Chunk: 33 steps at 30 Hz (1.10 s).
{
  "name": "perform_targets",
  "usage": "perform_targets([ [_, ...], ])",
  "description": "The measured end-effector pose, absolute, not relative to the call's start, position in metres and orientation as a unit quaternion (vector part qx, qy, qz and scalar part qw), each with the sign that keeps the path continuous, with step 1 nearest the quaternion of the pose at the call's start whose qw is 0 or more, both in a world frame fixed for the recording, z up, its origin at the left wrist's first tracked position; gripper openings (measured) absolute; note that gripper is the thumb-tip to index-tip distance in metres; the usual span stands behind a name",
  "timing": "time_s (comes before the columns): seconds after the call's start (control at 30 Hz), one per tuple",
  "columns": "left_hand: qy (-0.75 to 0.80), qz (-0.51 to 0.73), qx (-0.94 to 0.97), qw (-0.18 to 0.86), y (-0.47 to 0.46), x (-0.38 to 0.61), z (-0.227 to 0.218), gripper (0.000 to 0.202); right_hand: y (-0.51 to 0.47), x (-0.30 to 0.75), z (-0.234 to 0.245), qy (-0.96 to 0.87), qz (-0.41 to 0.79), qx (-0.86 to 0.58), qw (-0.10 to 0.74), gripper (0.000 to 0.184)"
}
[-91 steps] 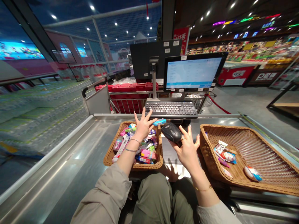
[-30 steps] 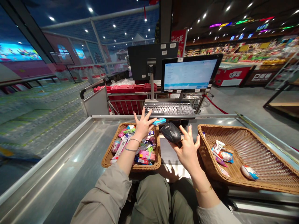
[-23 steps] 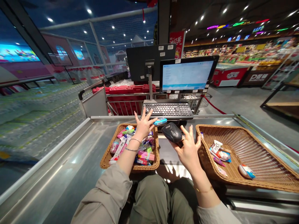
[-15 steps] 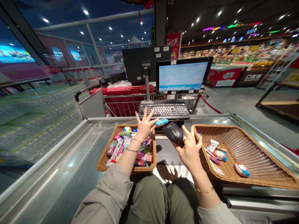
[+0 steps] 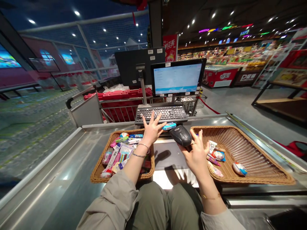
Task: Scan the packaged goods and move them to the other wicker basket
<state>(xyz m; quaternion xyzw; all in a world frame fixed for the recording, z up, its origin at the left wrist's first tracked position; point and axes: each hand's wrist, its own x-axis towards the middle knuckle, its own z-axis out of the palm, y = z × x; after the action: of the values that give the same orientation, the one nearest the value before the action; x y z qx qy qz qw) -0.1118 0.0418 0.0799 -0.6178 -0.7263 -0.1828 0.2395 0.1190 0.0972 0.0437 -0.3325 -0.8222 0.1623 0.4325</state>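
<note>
My left hand (image 5: 152,131) pinches a small blue packet (image 5: 169,126) at its right side, with the other fingers spread in front of the keyboard (image 5: 163,114). My right hand (image 5: 195,151) holds a black barcode scanner (image 5: 181,136), its head tilted toward the packet; the two are close together. Below my left arm stands a wicker basket (image 5: 95,174) full of small packaged goods. To the right, a second wicker basket (image 5: 261,156) contains several items, among them an egg-shaped sweet (image 5: 239,168) and a white packet (image 5: 212,146).
A lit monitor (image 5: 177,78) stands behind the keyboard, next to the back of another screen (image 5: 140,65). The metal counter (image 5: 59,182) runs under both baskets. Beyond it are a cart with red crates (image 5: 124,93) and a red freezer (image 5: 220,76).
My view has turned slightly to the right. Both hands have shifted a little right over the counter, still with the blue packet and the scanner in them.
</note>
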Motion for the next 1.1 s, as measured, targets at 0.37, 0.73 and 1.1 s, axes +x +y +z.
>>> perform_targets([
  [0.37, -0.698, -0.191, -0.652, 0.227, 0.075, -0.083, 0.079, 0.037, 0.114, 0.139, 0.043, -0.761, 0.171, -0.399, 0.483, 0.040],
  [0.73, -0.670, -0.192, -0.687, 0.205, 0.103, -0.048, 0.078, 0.036, 0.127, 0.163, 0.044, -0.712, 0.180, -0.450, 0.508, 0.047],
  [1.1, -0.618, -0.193, -0.739, 0.186, 0.145, 0.013, 0.076, 0.027, 0.127, 0.177, 0.057, -0.630, 0.227, -0.505, 0.545, 0.064],
])
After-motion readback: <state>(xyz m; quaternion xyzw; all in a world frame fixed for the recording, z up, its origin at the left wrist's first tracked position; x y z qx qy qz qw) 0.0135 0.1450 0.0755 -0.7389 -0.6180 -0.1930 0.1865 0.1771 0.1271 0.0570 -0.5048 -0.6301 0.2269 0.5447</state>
